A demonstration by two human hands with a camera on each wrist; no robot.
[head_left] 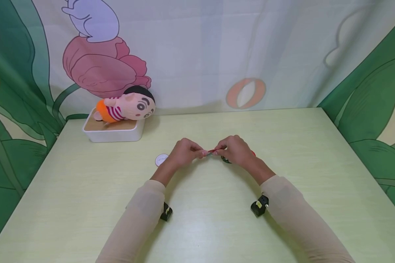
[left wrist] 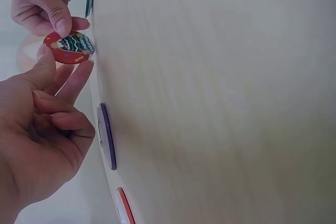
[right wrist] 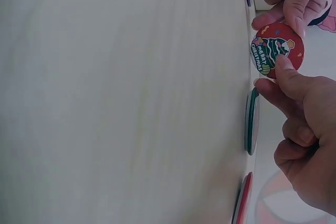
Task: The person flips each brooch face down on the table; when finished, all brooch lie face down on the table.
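Note:
Between both hands is a thin round disc (right wrist: 275,51), red, with a green Christmas tree and the words "Merry Christmas". My left hand (head_left: 186,151) pinches one edge between thumb and fingers. From the opposite side, my right hand (head_left: 236,149) pinches it too, thumb across the printed face in the right wrist view. The disc is tilted up over the table and looks nearly edge-on from the head. Beside the left wrist lies a white-faced disc (head_left: 161,159) with a purple edge. A dark green disc (head_left: 225,159) shows partly under the right hand.
A red-edged disc (left wrist: 124,208) lies beyond the purple-edged one. Another red disc (right wrist: 242,199) lies past the green one. At the back left of the table (head_left: 204,226), a doll (head_left: 128,106) lies across a white tray (head_left: 115,137). A printed curtain (head_left: 184,54) hangs behind.

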